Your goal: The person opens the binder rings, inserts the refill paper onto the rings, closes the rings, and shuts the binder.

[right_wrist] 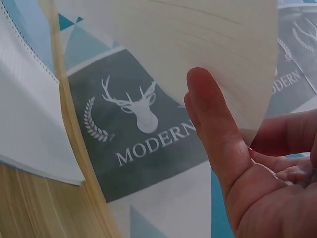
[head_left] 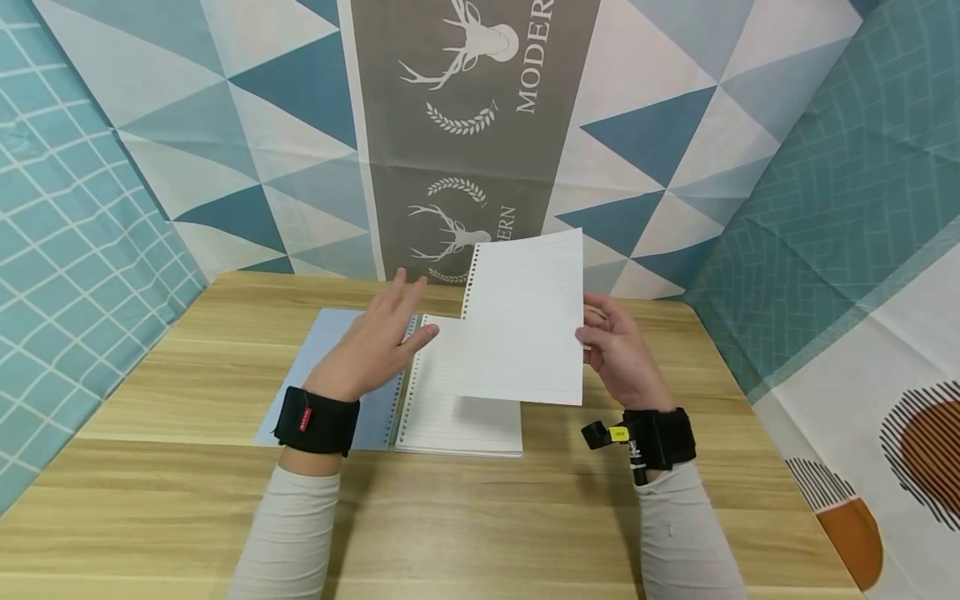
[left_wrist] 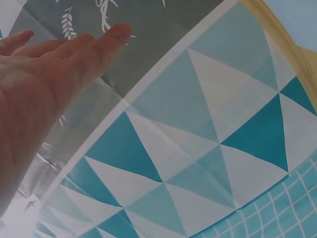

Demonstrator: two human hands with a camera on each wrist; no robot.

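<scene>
My right hand [head_left: 621, 346] pinches the right edge of a loose white sheet of paper [head_left: 525, 317] between thumb and fingers, and the sheet hangs raised over the notebook. Punched holes run down the sheet's left edge. In the right wrist view the sheet [right_wrist: 218, 29] bends above the thumb. The notebook [head_left: 457, 429] lies spread on the table with lined pages up and its blue cover [head_left: 307, 358] turned to the left. My left hand [head_left: 375, 337] hovers over the cover and binding, fingers extended, holding nothing; the left wrist view shows the same hand [left_wrist: 54, 74] with fingers stretched.
The wooden table [head_left: 480, 517] carries the notebook. Behind it hangs a patterned cloth [head_left: 292, 108] with triangles and a grey deer panel. More cloth covers the left side [head_left: 67, 233] and the right side [head_left: 840, 208].
</scene>
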